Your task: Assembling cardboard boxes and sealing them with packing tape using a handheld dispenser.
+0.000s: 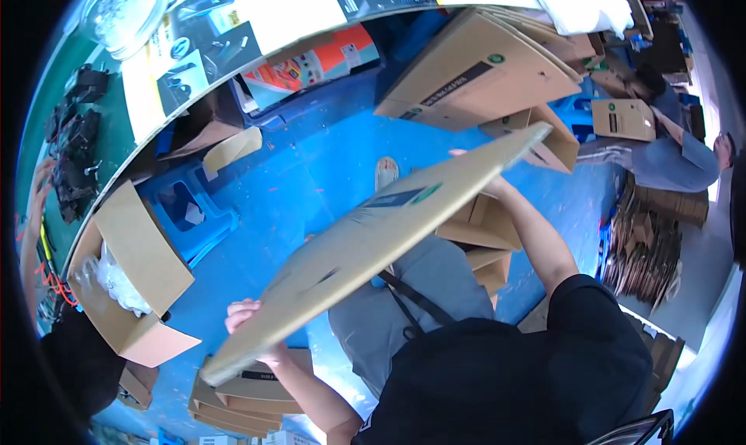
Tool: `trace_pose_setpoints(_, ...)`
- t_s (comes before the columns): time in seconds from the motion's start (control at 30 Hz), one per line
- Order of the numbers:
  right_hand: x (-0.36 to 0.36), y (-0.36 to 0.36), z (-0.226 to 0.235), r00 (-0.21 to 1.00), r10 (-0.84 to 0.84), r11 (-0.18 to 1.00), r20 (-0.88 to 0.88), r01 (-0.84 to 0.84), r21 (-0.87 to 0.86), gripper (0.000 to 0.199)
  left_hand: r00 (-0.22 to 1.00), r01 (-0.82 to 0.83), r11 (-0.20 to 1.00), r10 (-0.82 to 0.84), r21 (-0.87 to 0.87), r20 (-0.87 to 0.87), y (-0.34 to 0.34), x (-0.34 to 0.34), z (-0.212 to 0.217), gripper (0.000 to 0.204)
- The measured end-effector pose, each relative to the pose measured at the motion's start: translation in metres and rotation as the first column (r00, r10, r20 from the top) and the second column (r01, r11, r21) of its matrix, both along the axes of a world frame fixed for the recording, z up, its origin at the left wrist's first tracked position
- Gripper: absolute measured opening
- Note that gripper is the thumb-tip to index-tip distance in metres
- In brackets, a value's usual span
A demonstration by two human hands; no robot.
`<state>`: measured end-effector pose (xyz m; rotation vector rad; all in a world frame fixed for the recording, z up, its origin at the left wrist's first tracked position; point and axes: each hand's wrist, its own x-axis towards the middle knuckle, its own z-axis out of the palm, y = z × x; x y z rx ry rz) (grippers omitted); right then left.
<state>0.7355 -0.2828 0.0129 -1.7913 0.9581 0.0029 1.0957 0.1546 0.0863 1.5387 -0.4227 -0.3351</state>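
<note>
A large flat piece of brown cardboard (365, 243), probably a folded-flat carton, is held across my body at a slant. My left hand (243, 314) grips its lower-left end, fingers curled over the near edge. At the upper-right end, my right hand (493, 185) holds it from beneath, its fingers partly hidden behind the board. A dark printed patch and a small green round mark show on its surface. The board hides part of my lap and of the open cartons (486, 223) beyond my right leg.
A long table (303, 6) with printed sheets curves along the far side. Large cartons (474, 72) lean under it. At the left stand an open carton with clear plastic (159, 247) and a blue stool (190, 216). Another person (672, 134) sits at the right near stacked flat cardboard (641, 251).
</note>
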Motion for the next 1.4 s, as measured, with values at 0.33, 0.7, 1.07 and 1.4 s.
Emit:
trace_pose_setpoints(0.33, 0.041, 0.032, 0.145, 0.992, 0.128, 0.979, 0.008, -0.125, -0.162, 0.029, 0.536, 0.453, 0.547, -0.798, 0.704, 0.276, -0.111, -0.149, -0.044, 0.024)
trace_pose_setpoints(0.7, 0.059, 0.158, -0.130, 0.490, 0.722, 0.594, -0.489, -0.801, 0.075, 0.041, 0.703, 0.468, 0.304, -0.697, 0.830, -0.141, -0.064, -0.144, -0.182, 0.035)
trace_pose_setpoints(1.07, 0.095, 0.158, -0.123, 0.414, 0.854, 0.441, -0.316, -0.897, 0.017, 0.072, 0.799, -0.476, 0.029, 0.432, 0.879, 0.418, 0.101, -0.058, -0.273, 0.088)
trace_pose_setpoints(1.4, 0.144, 0.107, -0.126, 0.494, 0.785, 0.590, -0.373, -0.779, 0.211, 0.069, 0.916, -0.313, 0.124, 0.300, 0.942, 0.265, 0.043, -0.053, -0.258, 0.064)
